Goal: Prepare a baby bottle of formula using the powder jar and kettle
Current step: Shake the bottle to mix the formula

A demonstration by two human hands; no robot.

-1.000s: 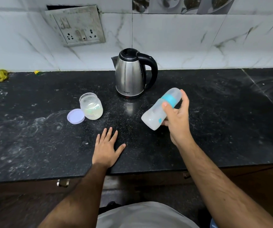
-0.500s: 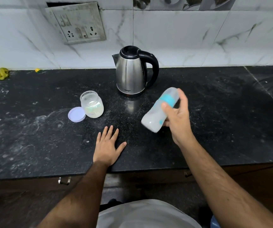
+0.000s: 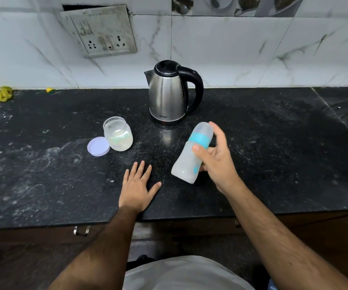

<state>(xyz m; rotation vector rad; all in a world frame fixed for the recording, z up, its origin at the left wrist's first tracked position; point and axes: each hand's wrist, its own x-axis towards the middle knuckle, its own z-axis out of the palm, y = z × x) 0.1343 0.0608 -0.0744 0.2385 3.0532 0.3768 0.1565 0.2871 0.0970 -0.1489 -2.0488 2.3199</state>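
My right hand [image 3: 217, 162] grips a capped baby bottle [image 3: 190, 158] with a teal collar, held tilted above the black counter [image 3: 43, 174], its base toward me and its clear cap pointing at the kettle. The bottle holds cloudy white liquid. My left hand [image 3: 136, 188] lies flat on the counter, fingers spread, holding nothing. A steel kettle [image 3: 166, 95] with a black handle stands at the back. The open powder jar [image 3: 118, 133] sits left of it, its lilac lid [image 3: 98, 146] lying beside it.
A wall socket plate [image 3: 99, 31] is mounted above the counter on the tiled wall. A yellow cloth scrap [image 3: 2, 94] lies at the back left corner. Powder dust streaks the counter. A drawer handle [image 3: 81, 230] shows below the front edge.
The bottle in my right hand has shifted slightly, dropping a little lower and staying tilted. My left hand has stayed flat on the counter.
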